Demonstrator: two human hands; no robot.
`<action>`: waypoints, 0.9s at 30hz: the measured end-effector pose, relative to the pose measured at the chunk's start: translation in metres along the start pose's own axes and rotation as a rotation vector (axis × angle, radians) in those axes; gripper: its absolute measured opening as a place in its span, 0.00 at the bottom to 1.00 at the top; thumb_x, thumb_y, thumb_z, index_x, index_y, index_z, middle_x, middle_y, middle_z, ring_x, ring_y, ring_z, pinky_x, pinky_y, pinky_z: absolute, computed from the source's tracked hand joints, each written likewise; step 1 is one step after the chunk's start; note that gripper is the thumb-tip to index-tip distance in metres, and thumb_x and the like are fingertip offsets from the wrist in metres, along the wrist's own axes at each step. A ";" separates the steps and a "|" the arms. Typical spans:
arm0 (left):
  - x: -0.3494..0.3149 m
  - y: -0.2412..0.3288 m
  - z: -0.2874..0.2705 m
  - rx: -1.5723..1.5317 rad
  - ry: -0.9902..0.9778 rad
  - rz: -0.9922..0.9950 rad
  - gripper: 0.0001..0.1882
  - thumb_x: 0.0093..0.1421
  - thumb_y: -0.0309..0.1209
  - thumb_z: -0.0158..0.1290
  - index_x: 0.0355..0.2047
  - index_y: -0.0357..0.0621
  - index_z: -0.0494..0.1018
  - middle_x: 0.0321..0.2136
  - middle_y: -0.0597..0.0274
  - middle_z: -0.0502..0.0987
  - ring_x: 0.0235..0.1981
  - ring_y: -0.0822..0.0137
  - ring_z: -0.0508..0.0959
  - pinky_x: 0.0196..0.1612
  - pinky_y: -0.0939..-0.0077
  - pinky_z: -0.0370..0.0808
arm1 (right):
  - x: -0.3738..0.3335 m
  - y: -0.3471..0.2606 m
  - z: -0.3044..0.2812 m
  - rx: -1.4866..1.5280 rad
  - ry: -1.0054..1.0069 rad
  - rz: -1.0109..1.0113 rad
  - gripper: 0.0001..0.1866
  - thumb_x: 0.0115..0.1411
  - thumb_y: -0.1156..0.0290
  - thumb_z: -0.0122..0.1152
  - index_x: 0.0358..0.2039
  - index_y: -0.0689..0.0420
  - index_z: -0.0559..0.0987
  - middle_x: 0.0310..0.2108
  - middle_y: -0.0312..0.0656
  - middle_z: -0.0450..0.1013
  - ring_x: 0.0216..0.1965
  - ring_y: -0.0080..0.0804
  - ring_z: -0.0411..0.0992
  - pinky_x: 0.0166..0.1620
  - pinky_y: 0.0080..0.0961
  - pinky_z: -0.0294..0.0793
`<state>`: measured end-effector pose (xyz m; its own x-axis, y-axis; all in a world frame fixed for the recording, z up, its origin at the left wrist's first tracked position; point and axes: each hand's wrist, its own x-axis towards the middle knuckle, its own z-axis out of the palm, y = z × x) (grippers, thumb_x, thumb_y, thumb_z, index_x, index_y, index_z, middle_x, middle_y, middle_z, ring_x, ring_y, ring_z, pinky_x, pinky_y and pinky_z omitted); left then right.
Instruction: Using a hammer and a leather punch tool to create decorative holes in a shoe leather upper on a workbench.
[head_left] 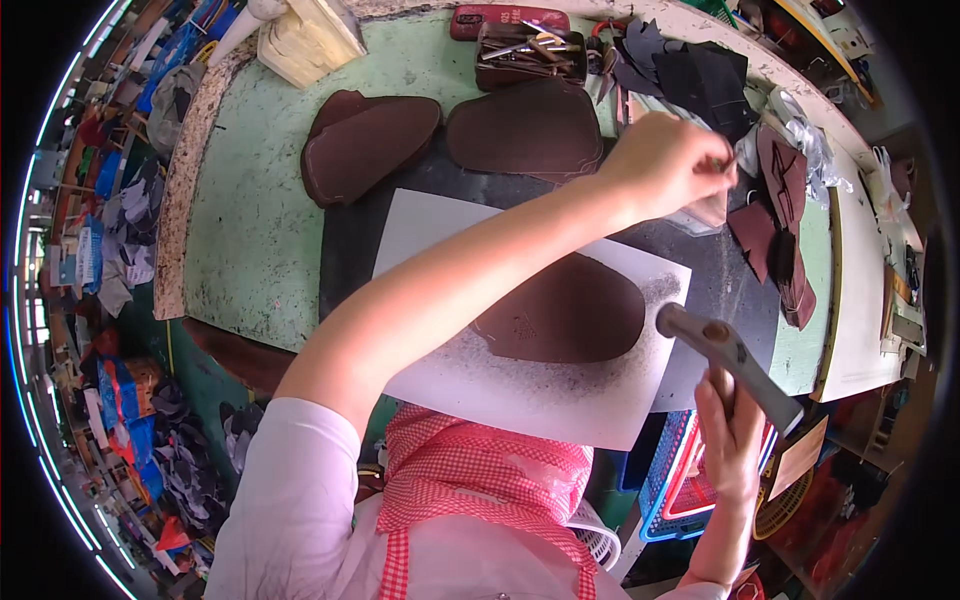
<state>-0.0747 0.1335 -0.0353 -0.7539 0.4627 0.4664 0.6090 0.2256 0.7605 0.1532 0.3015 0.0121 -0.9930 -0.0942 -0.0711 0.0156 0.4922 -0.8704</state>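
Where the apron lies nearest: red-and-white checked cloth covers the wearer's lap; the board's near edge reaches over it.
Hammer: the right hand, at the board's right, has its fingers wrapped around the handle of a hammer; the head is raised toward the board's edge.
White board: a slanted white board carries a rounded dark brown piece; dark specks lie around it; work on this piece looks under way, though how much remains cannot be told.
Left arm: it crosses above the board, elbow bent; the left hand has its fingers curled inward, above a clear block; whether they pinch anything cannot be told.
Beyond: two more groups of brown pieces, left and right; finished or waiting, unclear; farthest, a filled tool box.
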 end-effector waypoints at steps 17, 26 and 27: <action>-0.096 0.056 -0.074 -0.745 -0.218 -0.786 0.10 0.62 0.30 0.54 0.41 0.38 0.73 0.34 0.58 0.80 0.34 0.69 0.82 0.34 0.80 0.80 | -0.011 -0.014 -0.026 0.015 0.259 -0.042 0.27 0.63 0.49 0.54 0.41 0.67 0.70 0.14 0.34 0.64 0.11 0.12 0.55 0.16 0.08 0.52; -0.129 0.069 -0.030 -0.580 -0.229 -0.620 0.07 0.59 0.20 0.55 0.38 0.36 0.75 0.34 0.63 0.80 0.37 0.76 0.79 0.41 0.82 0.78 | -0.007 -0.019 -0.033 -0.067 0.183 -0.097 0.28 0.63 0.49 0.54 0.43 0.67 0.72 0.12 0.32 0.62 0.12 0.10 0.57 0.17 0.07 0.52; -0.130 0.069 -0.028 -0.519 -0.225 -0.609 0.07 0.59 0.20 0.55 0.38 0.35 0.75 0.33 0.62 0.80 0.37 0.76 0.79 0.41 0.81 0.78 | -0.007 -0.020 -0.031 -0.070 0.198 -0.096 0.28 0.63 0.50 0.54 0.44 0.67 0.72 0.13 0.32 0.63 0.12 0.10 0.56 0.18 0.07 0.51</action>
<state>0.0581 0.0645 -0.0308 -0.8140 0.5601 -0.1541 -0.1227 0.0935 0.9880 0.1563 0.3191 0.0445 -0.9933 0.0245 0.1131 -0.0812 0.5489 -0.8319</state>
